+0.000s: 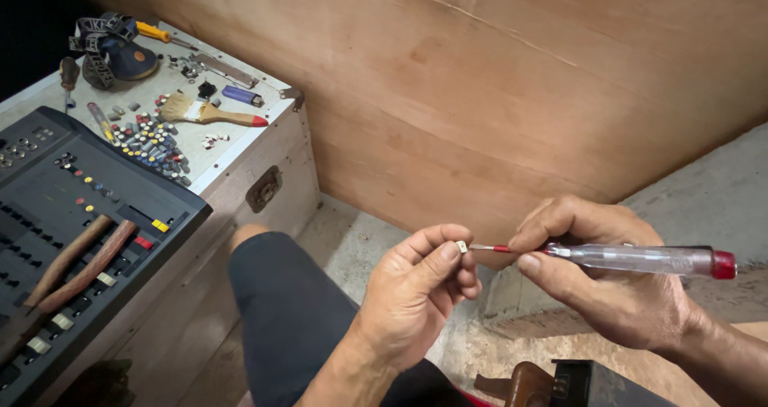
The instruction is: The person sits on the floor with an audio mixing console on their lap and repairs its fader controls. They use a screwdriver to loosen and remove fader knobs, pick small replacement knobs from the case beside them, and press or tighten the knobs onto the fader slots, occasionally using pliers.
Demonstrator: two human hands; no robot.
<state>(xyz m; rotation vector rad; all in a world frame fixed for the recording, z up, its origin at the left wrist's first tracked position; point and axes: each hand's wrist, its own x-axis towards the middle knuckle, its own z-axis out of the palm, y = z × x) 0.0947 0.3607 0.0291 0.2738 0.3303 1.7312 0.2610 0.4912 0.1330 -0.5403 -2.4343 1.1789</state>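
Plywood wall behind; left hand (420, 291) pinches small part (462, 247), right hand (608, 283) w/ screwdriver (640, 258).

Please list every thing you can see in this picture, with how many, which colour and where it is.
small part: one, white, pinched in left fingertips
screwdriver: one, clear handle, red cap, in right hand, tip at the small part
mixing console: one, black, on the left
pliers: one, brown handles, lying on the console
knobs: many, mixed colours, on the case top
paintbrush: one, wooden handle, red tip, on the case
lighter: one, purple, on the case
case: one, pale, beside wooden wall
left hand: centre
right hand: right
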